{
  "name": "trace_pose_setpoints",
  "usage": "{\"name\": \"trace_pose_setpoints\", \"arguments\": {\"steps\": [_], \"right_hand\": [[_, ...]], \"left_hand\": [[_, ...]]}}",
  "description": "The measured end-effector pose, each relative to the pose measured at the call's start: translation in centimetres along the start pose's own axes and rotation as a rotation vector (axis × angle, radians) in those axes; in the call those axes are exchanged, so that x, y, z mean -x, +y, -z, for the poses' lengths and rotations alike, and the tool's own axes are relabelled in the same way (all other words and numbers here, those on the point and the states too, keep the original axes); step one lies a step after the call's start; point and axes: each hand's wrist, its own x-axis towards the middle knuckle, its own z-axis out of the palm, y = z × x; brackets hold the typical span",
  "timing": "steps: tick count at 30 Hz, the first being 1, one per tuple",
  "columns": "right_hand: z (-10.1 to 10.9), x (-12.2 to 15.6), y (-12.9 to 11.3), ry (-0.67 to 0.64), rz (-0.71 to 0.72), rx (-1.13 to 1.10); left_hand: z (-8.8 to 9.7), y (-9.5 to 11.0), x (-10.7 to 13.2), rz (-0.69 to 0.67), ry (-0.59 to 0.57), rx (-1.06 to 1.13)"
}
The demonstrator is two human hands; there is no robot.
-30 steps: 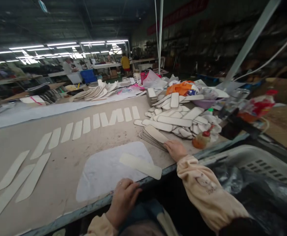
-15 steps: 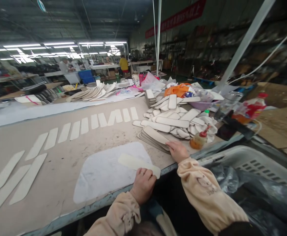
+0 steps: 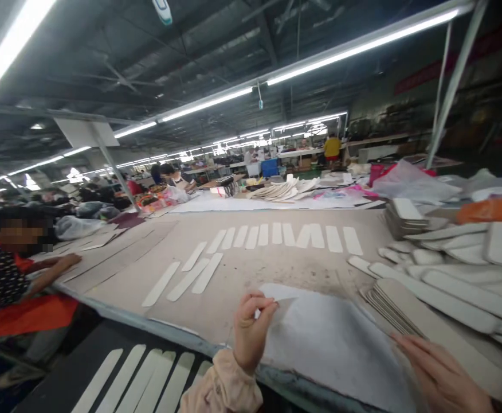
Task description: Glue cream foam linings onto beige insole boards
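My left hand (image 3: 255, 327) is closed in a pinch at the near left of a white sheet (image 3: 320, 327), with a thin grey edge showing at its fingertips. Shaded and bulging, the sheet looks partly lifted off the table. My right hand (image 3: 440, 367), blurred, has its fingers together at the sheet's right edge; its thumb is hidden. Just beyond those fingers lies a fanned stack of long, round-ended beige pieces (image 3: 423, 304). Several pale strips (image 3: 251, 236) lie in a row across the table.
A heap of pale padded pieces (image 3: 483, 287) covers the table's right side. More strips (image 3: 130, 378) rest on a black surface at the lower left. Another person's arm (image 3: 48, 272) reaches over the table's left end. Curved pieces (image 3: 283, 189) are piled at the back.
The view has swung left and up. My left hand has left the pale strip and now pinches at the sheet. My right hand has come from the stack to the sheet's edge.
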Motion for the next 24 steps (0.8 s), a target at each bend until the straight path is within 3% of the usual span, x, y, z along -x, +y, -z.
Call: {"name": "trace_pose_setpoints", "arguments": {"steps": [3,6,8,11,15,21,24], "right_hand": [[-3.1,0.0,-2.4,-0.149,0.232,-0.090],[-4.8,0.6,-4.4,-0.348,0.351,-0.100],[-5.1,0.9,-5.4,-0.452,0.333,-0.088],[-4.4,0.9,-6.5,-0.411,0.220,-0.068],[-3.4,0.7,-8.9,-0.265,-0.065,-0.273],[-5.3,1.2,-14.5,-0.186,-0.898,-1.016],[-5.8,0.6,-16.0,-0.138,-1.120,-1.216]], "left_hand": [[4.1,0.6,-2.3,0.013,0.148,0.026],[6.6,1.5,-3.7,-0.004,0.246,0.084],[7.5,2.1,-4.2,-0.008,0.293,0.131],[7.7,2.7,-4.5,0.032,0.273,0.211],[6.5,3.5,-4.1,0.115,0.227,0.308],[3.1,5.4,-2.6,0.343,0.185,0.461],[1.7,6.1,-1.9,0.424,0.183,0.513]]}}
